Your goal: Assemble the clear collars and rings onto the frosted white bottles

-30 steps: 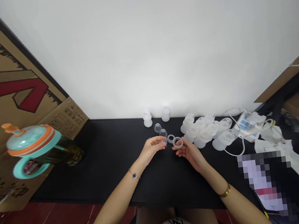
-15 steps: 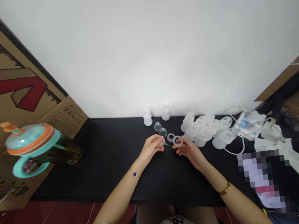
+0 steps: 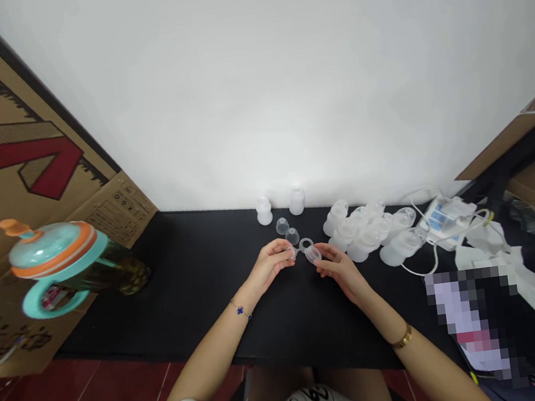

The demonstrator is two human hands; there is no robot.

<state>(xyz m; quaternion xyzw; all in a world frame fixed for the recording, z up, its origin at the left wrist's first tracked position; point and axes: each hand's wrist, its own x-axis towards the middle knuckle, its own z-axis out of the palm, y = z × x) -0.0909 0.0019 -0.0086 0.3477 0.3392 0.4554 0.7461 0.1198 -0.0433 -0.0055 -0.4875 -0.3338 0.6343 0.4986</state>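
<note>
My left hand (image 3: 270, 263) pinches a small clear bottle nipple (image 3: 292, 252) between thumb and fingertips, its thin end pointing right. In my right hand (image 3: 343, 272) is a translucent screw ring (image 3: 314, 254), tilted, its opening facing the nipple. The nipple's thin end is at or near the ring; whether they touch I cannot tell. Just behind, another ring (image 3: 306, 242) lies on the black table, partly overlapped in view by the held one. Two clear domed caps (image 3: 282, 226) rest beyond my left fingers. Farther back, two small white bottles (image 3: 263, 211) stand by the wall.
Several capped baby bottles (image 3: 360, 234) cluster right of my right hand. Beyond them are a white device (image 3: 440, 221) with a cable, crumpled paper (image 3: 491, 254) and a blurred-out object (image 3: 478, 324). A large teal-lidded drink jug (image 3: 84, 262) stands left, beside a cardboard box (image 3: 9, 128).
My right hand has brought the ring slightly left and tilted it toward the nipple. My left hand keeps its pinch, nearly in place; the nipple's thin end has risen toward the ring.
</note>
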